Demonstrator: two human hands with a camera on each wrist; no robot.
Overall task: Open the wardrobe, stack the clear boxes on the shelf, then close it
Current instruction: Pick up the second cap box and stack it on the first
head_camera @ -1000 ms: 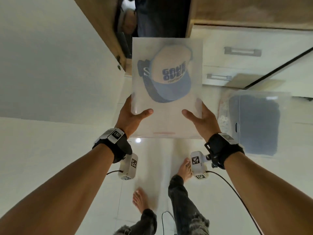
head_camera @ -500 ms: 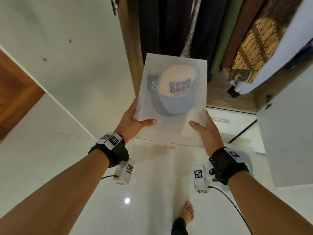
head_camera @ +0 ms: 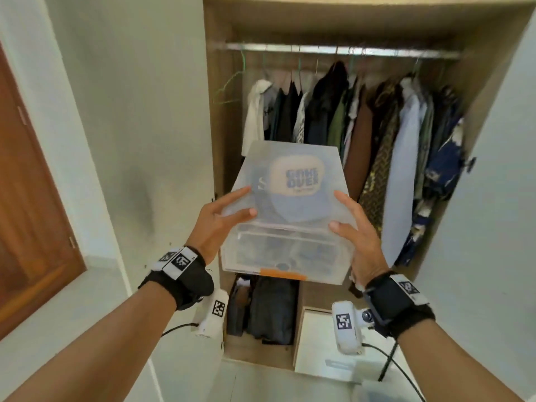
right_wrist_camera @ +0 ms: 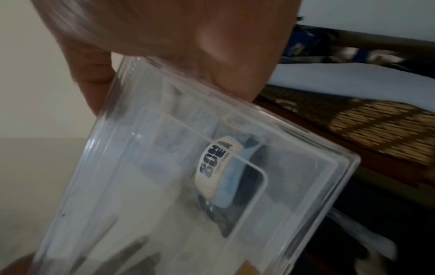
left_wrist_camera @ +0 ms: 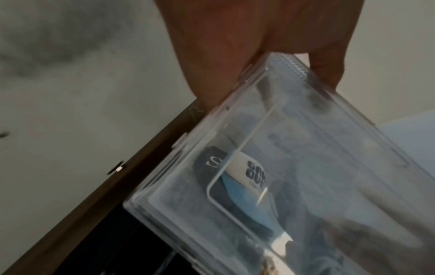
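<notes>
Holding the clear box point(head_camera: 285, 216) between both palms, you have your left hand point(head_camera: 216, 224) flat against its left wall with the thumb laid over the top face, and your right hand point(head_camera: 358, 230) mirrors it on the right wall; the fingers run nearly straight, pressing rather than curling round anything. Both wrist views confirm it: palm and fingers lie along the box edge, cap point(head_camera: 298, 184) visible through the plastic, printed panel toward the top face. Box sits at chest height, tilted slightly away from you, in front of the open wardrobe point(head_camera: 362, 21). Change in the last second: earlier the view looked down past the box at the floor and your feet, with only the wardrobe's lower edge showing; now the view is raised, and the hanging rail point(head_camera: 342, 50), the row of hanging clothes point(head_camera: 391, 134) and the cavity's upper panel all show, the box lifted with it. Reading: the door step is done, and this box is on its way up, not yet placed. No shelf surface with stacked boxes is visible here, so the target likely lies above or outside the frame. Folded dark clothes point(head_camera: 269, 309) sit in the lower compartment, beneath the box. Palm pressure alone holds the smooth plastic; a slip looks possible as you raise it further.
</notes>
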